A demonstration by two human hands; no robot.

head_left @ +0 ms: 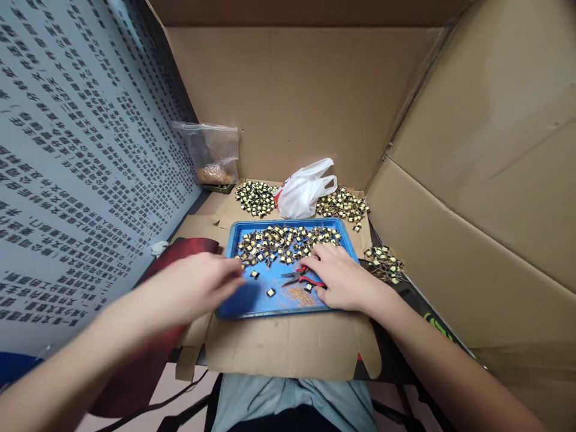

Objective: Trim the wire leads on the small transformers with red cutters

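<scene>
I see the blue tray (252,303) lying on a cardboard sheet (288,348), and I place everything else from it. My left hand (198,288) hangs over the tray's left edge with its fingers stretched toward the middle. It is blurred, so I cannot tell whether it pinches anything. My right hand (342,276) lies palm down on the tray's right part, fingers bent loosely. Its fingertips touch the red handles of the pliers (299,277), which lie in the tray's middle. I cannot tell whether it grips them.

A heap of small yellow-and-black components (283,243) fills the tray's far half. Two loose ones (270,292) sit on the bare blue near the pliers, beside a patch of fine copper trimmings (299,295).

Beyond the tray's far edge a white plastic bag (303,195) stands between two more piles (256,198) of the same parts. Another small pile (383,263) lies just off the tray's right side. A clear bag (213,153) leans farther back, to the far left.
</scene>
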